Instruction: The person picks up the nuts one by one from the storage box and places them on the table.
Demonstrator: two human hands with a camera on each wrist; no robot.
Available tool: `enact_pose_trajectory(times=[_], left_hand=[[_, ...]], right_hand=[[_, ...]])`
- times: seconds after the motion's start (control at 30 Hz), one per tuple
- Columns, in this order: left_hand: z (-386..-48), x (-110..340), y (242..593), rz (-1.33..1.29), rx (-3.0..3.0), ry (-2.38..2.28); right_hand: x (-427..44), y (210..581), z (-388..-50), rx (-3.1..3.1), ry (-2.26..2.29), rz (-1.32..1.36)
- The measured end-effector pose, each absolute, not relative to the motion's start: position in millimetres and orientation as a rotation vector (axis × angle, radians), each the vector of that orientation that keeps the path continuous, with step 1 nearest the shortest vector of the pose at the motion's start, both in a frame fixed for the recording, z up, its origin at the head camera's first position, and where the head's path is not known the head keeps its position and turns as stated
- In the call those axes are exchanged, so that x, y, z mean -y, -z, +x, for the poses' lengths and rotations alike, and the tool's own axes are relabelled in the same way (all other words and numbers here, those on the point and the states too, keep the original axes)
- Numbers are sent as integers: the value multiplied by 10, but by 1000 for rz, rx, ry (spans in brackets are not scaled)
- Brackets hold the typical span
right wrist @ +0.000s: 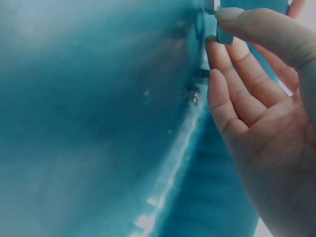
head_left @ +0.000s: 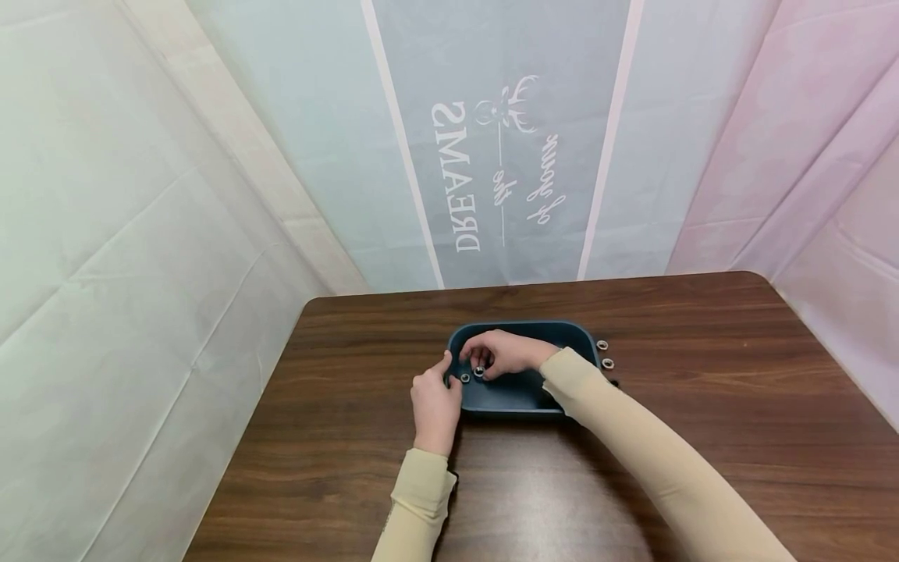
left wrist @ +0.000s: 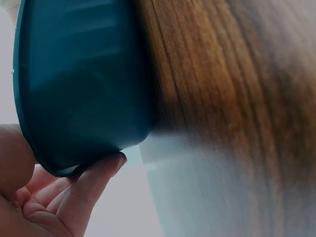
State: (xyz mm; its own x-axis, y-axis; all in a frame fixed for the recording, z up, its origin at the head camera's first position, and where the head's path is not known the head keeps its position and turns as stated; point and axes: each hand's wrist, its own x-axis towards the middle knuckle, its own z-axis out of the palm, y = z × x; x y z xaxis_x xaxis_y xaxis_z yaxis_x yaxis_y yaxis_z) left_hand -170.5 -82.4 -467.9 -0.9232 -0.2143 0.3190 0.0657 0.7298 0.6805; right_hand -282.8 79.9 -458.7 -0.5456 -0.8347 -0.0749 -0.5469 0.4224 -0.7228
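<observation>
A dark blue-green plastic tray (head_left: 520, 400) with rounded corners lies on the table. My left hand (head_left: 435, 404) grips its left end, and in the left wrist view the fingers (left wrist: 91, 190) lie against the outer wall under the rim. My right hand (head_left: 509, 353) reaches down into the tray and pinches a small metal nut (right wrist: 225, 34) between thumb and fingers. Close by, another nut (head_left: 465, 378) rests on the tray floor near the left end. In the right wrist view a nut (right wrist: 193, 96) stands by the tray's wall, below the fingertips.
Two metal nuts, one (head_left: 602, 345) behind the other (head_left: 608, 364), lie on the wooden table (head_left: 337, 406) just right of the tray. A small dark object (head_left: 615, 383) shows beside the right sleeve, partly hidden. Behind the table hangs a printed cloth (head_left: 513, 47).
</observation>
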Motion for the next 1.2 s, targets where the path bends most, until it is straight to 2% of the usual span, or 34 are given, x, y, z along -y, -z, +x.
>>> enact_pose_trajectory(times=[1.2], left_hand=[[-1699,831,4696,92,2539,1036]], right_hand=[[-1040,4088,-2708,-2307,985,-1168]])
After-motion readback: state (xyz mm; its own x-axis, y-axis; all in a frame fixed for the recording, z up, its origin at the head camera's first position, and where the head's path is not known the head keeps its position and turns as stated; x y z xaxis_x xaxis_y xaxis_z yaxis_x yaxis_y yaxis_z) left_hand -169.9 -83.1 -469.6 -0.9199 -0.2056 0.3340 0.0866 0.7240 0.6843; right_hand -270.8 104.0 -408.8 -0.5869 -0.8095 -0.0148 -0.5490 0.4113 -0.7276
